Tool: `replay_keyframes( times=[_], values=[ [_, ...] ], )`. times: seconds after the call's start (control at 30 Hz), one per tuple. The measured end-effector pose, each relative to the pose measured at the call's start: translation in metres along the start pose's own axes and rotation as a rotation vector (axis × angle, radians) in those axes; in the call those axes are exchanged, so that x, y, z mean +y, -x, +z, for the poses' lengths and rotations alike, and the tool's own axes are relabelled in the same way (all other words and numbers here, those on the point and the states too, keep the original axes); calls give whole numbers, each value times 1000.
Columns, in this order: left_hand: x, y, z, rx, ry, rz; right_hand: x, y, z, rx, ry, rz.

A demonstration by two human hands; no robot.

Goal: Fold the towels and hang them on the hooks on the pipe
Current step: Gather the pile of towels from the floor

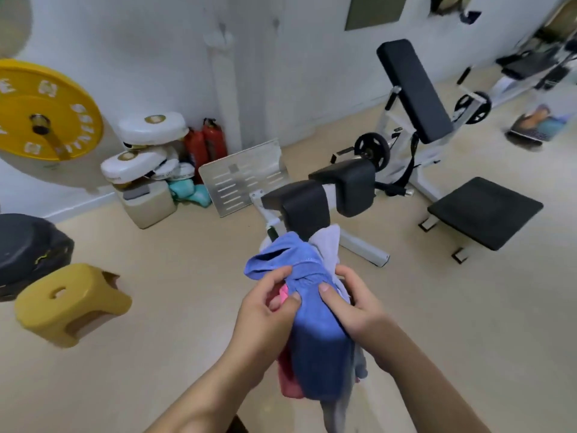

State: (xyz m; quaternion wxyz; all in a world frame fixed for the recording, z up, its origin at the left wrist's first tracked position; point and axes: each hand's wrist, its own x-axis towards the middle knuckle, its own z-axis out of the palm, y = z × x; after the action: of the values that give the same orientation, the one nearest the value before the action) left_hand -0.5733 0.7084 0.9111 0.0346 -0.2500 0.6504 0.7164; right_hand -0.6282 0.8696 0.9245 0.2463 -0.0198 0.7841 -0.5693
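Mid-air over the beige floor (187, 354), just in front of a black-padded gym machine (315, 201), the left hand (268, 307) and right hand (352, 304) each keep a grip clamped on the bunched blue towel (312, 332), thumbs on top. A pink towel (288, 379) and what looks like a pale grey towel (327, 242) hang bundled with it.

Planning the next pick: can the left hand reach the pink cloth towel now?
Likely yes: the pink cloth towel peeks out right at the left hand, only partly covered by the blue cloth towel it grips.
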Motion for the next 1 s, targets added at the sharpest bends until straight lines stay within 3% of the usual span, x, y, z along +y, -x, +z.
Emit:
replay_keyframes(
  times=[0.23,0.47,0.57,0.8,1.0],
  values=[
    [48,-100,119,127,9,35,-15,-94,-117,70,-28,33],
    [113,-235,240,-139,-40,118,-37,-215,-247,171,17,31],
    [136,-290,279,-126,-78,106,-53,-265,-296,154,-25,25],
    [153,-400,321,-9,-23,93,-51,-419,-352,-99,-102,29],
    [163,-453,340,279,59,-16,-45,-534,-361,-397,-29,39]
  ],
)
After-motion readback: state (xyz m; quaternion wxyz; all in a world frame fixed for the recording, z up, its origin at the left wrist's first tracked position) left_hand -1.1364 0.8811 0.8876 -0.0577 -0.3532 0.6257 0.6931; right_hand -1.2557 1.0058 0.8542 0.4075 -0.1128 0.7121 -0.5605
